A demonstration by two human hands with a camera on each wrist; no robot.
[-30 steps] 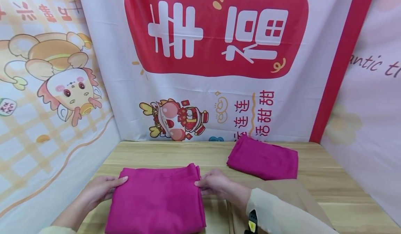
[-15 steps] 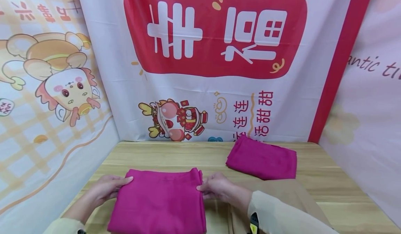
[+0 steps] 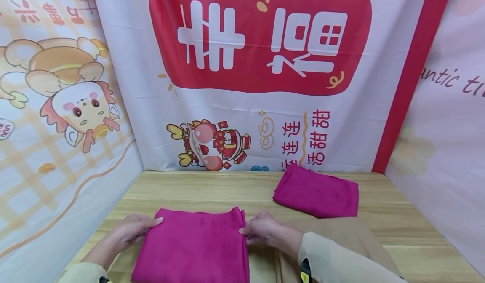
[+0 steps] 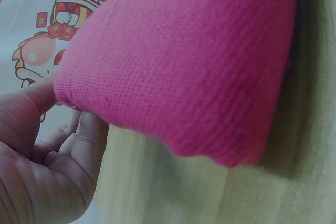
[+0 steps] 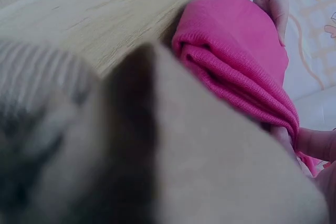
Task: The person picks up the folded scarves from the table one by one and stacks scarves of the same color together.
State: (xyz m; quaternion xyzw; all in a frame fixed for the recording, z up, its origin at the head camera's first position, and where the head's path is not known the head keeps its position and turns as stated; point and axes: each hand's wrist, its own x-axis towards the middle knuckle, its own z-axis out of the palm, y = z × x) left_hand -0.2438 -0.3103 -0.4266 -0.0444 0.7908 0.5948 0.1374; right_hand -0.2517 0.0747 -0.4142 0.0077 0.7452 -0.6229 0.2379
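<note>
A folded magenta knit cloth [image 3: 193, 247] lies at the near edge of the wooden table. My left hand [image 3: 130, 231] pinches its far left corner, thumb on top and fingers beneath, as the left wrist view confirms on the cloth [image 4: 184, 61]. At the far right corner my right hand [image 3: 262, 229] grips the stacked layers between thumb and fingers. Several folds of the cloth [image 5: 236, 69] show along that side in the right wrist view, where a blurred tan shape hides part of it.
A second folded magenta cloth [image 3: 318, 192] lies at the back right of the table [image 3: 212, 186]. In front of it a flat tan item [image 3: 341, 232] lies partly under my right forearm. Printed fabric sheets [image 3: 125, 118] enclose the table's back and sides.
Both hands have drawn the near cloth slightly toward me, its far edge now lower in the head view. The left hand has shifted a little right with its corner. The second cloth stays put.
</note>
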